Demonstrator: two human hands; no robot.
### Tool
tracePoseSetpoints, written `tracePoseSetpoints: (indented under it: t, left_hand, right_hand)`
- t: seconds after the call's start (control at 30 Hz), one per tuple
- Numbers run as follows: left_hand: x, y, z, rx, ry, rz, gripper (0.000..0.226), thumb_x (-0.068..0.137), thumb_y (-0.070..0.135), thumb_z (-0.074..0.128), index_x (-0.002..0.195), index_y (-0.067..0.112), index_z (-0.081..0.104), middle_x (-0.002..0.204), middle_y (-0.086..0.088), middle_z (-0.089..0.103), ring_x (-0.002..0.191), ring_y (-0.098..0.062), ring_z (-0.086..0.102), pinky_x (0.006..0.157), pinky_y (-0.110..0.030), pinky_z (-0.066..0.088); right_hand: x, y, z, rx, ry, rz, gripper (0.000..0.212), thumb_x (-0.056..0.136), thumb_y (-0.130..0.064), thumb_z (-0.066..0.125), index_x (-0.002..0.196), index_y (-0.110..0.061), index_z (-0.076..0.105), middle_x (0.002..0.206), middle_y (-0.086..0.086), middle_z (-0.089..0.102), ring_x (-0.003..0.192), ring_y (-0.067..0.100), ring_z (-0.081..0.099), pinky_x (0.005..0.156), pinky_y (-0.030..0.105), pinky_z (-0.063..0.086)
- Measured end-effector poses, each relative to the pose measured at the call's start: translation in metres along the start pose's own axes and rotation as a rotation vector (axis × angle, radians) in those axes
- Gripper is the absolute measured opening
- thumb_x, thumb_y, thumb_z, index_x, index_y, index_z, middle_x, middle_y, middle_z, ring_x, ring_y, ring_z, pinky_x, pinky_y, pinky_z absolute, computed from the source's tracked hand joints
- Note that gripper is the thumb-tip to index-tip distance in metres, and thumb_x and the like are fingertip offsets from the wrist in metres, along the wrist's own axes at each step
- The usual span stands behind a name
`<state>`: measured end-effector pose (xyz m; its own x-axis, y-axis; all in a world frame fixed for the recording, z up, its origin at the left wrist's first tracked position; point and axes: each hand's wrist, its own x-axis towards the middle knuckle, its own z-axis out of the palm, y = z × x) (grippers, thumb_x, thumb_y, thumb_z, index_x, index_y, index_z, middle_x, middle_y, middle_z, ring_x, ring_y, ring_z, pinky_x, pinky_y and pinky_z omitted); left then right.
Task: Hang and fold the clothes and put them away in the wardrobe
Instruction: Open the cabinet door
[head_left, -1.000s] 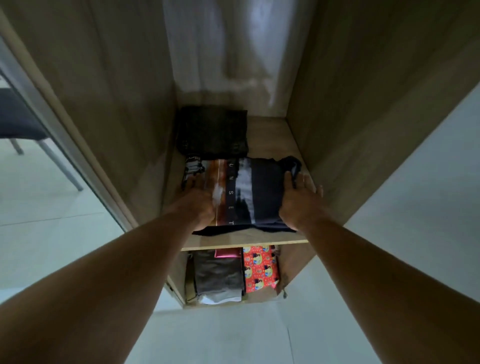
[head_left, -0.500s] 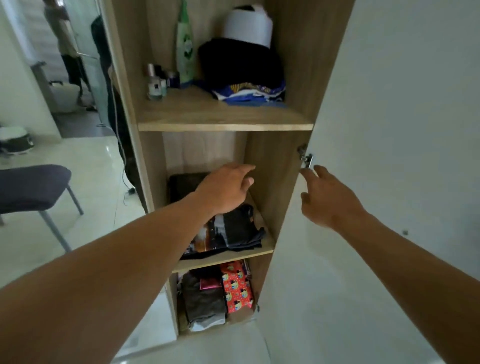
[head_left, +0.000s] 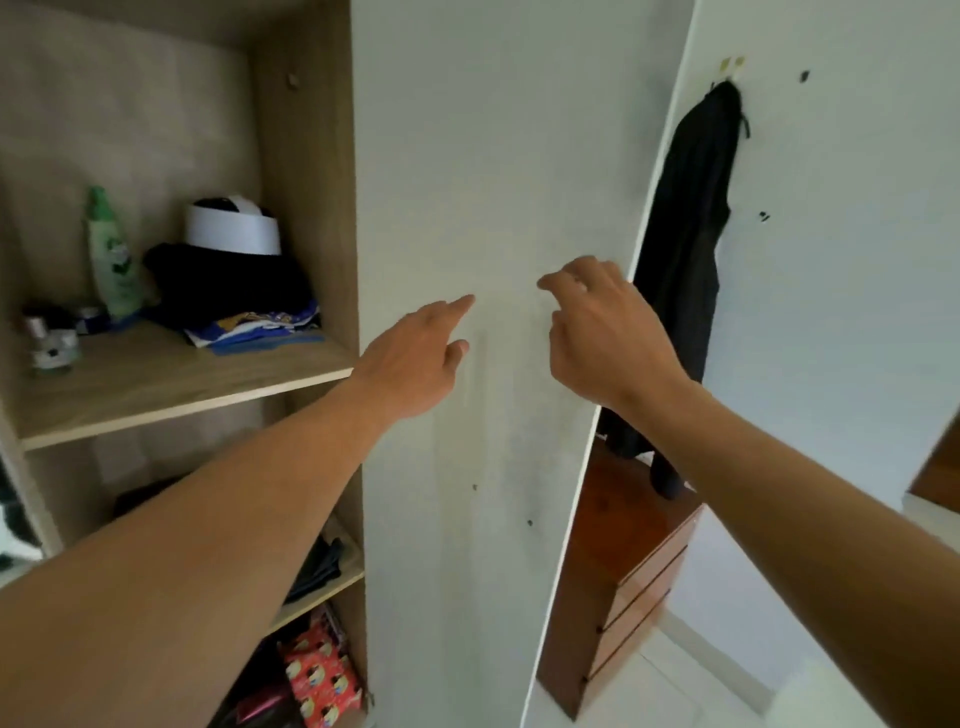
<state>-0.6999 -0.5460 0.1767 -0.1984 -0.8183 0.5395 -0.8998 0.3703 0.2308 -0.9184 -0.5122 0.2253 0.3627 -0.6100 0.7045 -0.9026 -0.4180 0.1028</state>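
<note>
Left hand (head_left: 415, 358) reaches at the white wardrobe door (head_left: 493, 130), index finger stretched straight toward the panel, the other fingers folded under, holding nothing; whether the fingertip touches the door I cannot tell. Right hand (head_left: 602, 332) hangs in front of the door near its outer edge, fingers loosely bent, gripping nothing.

Left of the door, inside the wardrobe (head_left: 306, 156), folded dark clothes (head_left: 319, 564) lie on the middle shelf (head_left: 337, 586), mostly hidden behind the left forearm (head_left: 234, 519). Below them sits a red patterned bundle (head_left: 322, 675). On the upper shelf (head_left: 156, 384) a dark clothes stack (head_left: 228, 280) rests on a blue and yellow garment (head_left: 260, 327), with a white cap (head_left: 234, 231) on top and a green bottle (head_left: 111, 254) and small bottles (head_left: 52, 343) beside it.

Right of the door a black garment (head_left: 685, 249) hangs from a wall hook (head_left: 732, 65) above a brown chest of drawers (head_left: 634, 582).
</note>
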Motion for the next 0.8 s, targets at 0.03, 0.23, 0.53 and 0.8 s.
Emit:
tracePoseSetpoints:
  t: [0.03,0.23,0.53,0.8]
  left_hand:
    - [0.008,0.013,0.002,-0.003,0.017,0.01,0.058,0.107,0.034,0.036,0.159,0.035,0.011,0.164,-0.003,0.025,0.148,-0.024,0.03,0.116,-0.043,0.033]
    - [0.037,0.08,0.004,0.082,0.054,0.035,0.058,0.108,0.034,0.031,0.158,0.041,0.002,0.167,-0.005,0.015,0.148,-0.029,0.031,0.114,-0.044,0.035]
    - [0.02,0.099,-0.054,-0.04,0.039,-0.066,0.046,0.108,0.042,0.027,0.153,0.038,0.035,0.143,0.001,0.058,0.114,-0.018,0.063,0.103,-0.029,0.045]
    - [-0.041,0.099,-0.11,-0.25,0.278,-0.31,0.069,0.098,0.067,0.029,0.111,0.014,0.071,0.1,-0.008,0.073,0.087,-0.019,0.067,0.08,-0.035,0.052]
  right_hand:
    - [-0.001,0.009,-0.007,0.0,0.081,0.005,0.044,0.091,-0.01,0.053,0.135,-0.009,0.056,0.132,0.014,0.054,0.118,0.033,0.052,0.095,0.046,0.051]
    - [-0.001,0.059,-0.026,0.405,0.058,0.28,0.048,0.095,-0.007,0.048,0.142,-0.01,0.041,0.116,0.003,0.056,0.098,0.024,0.058,0.083,0.037,0.051]
    - [0.006,0.077,-0.016,0.751,-0.116,0.104,0.031,0.094,-0.004,0.045,0.108,-0.019,0.068,0.095,-0.006,0.075,0.089,0.018,0.069,0.09,0.041,0.057]
    - [0.027,0.001,-0.028,0.791,-0.149,-0.208,0.029,0.096,-0.032,0.063,0.121,-0.021,0.073,0.116,-0.006,0.074,0.103,0.005,0.067,0.103,0.032,0.051]
